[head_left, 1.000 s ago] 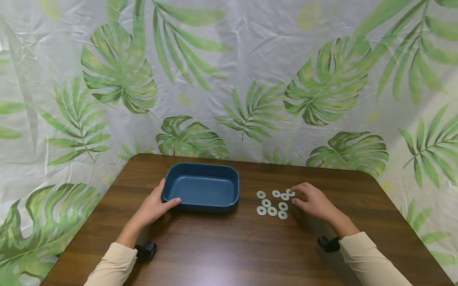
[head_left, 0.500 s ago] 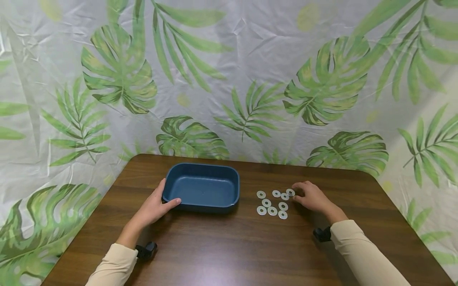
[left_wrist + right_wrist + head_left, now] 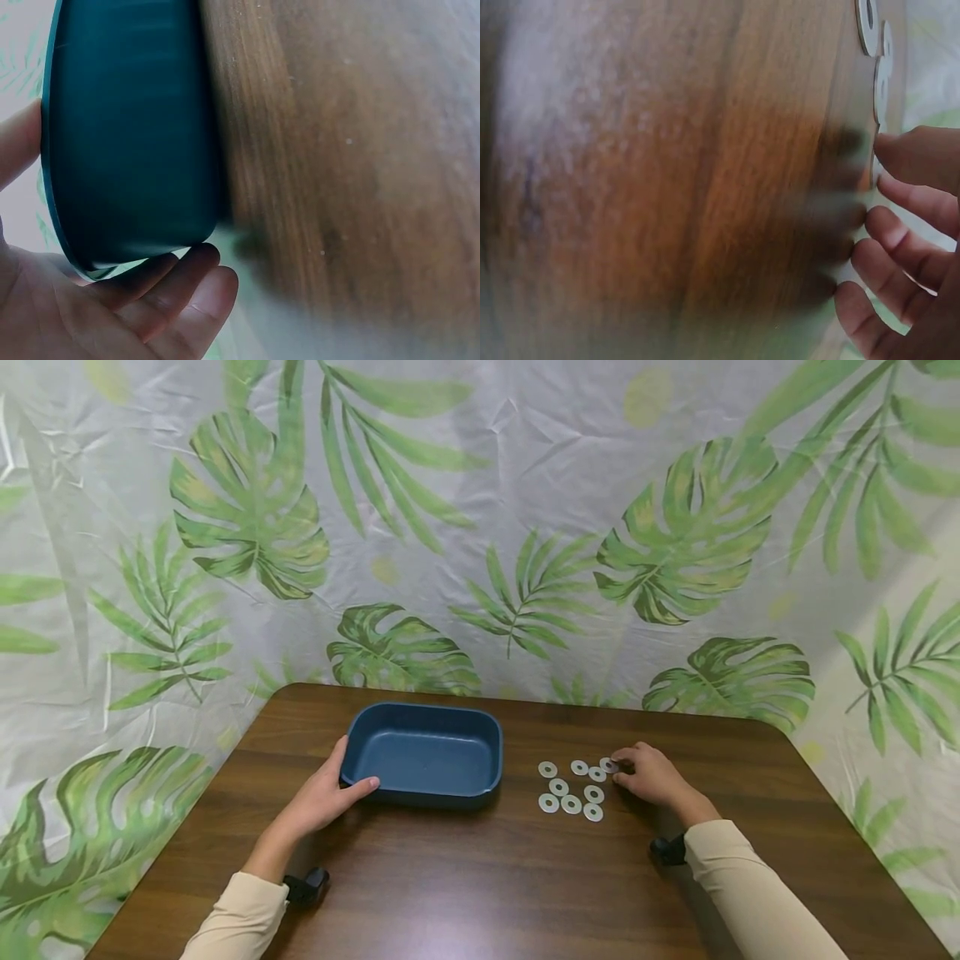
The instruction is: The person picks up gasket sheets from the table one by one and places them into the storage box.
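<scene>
My left hand (image 3: pixel 322 793) holds the near left corner of a dark blue plastic tub (image 3: pixel 427 762), thumb over the near rim. In the left wrist view, its curled fingers (image 3: pixel 184 289) lie against the tub's outer wall. My right hand (image 3: pixel 654 774) is at the right end of a group of flat metal washers. Its thumb and index finger pinch the edges of the far right washer (image 3: pixel 608 765), which lies on the table and overlaps a neighbouring washer (image 3: pixel 597 774). The other right fingers (image 3: pixel 889 270) are bent with their tips at the tabletop.
Several more washers lie flat between the tub and my right hand, among them a washer (image 3: pixel 547 769) at the left and a near washer (image 3: pixel 593 812). The brown wooden table (image 3: pixel 450 885) ends at a leaf-patterned cloth (image 3: pixel 540 485).
My right hand has shifted slightly, and its thumb and index finger have closed in on the far right washer. My left hand and the tub have stayed in place.
</scene>
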The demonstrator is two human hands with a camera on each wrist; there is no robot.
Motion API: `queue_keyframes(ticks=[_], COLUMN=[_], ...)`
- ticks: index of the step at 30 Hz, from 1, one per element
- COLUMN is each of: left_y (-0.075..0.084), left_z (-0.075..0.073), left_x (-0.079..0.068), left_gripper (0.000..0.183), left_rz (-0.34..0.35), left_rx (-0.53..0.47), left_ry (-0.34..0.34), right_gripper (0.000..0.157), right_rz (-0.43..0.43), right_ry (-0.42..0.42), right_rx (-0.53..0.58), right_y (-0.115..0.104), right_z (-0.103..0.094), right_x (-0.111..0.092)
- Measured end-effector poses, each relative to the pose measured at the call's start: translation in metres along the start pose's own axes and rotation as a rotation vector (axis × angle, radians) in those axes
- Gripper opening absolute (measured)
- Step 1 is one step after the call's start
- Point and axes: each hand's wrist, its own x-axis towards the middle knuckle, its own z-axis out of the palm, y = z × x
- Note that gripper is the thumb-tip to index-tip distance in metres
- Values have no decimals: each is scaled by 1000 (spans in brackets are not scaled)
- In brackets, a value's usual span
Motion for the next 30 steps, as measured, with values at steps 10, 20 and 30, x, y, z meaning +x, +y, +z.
queue_keyframes(ticks=[10, 20, 30], left_y=[0, 0, 4], left_z=[0, 0, 2], left_x=[0, 0, 3], left_gripper=[100, 101, 98], left_rz=[-8, -13, 26], left_rx=[7, 32, 100], left_ry=[-5, 31, 138], right_gripper=[32, 24, 20], right_rz=[24, 6, 42], right_ry=[-23, -35, -133], right_rx=[11, 37, 81], right_y=[-3, -3, -1], right_z=[0, -2, -6], right_x=[8, 17, 25])
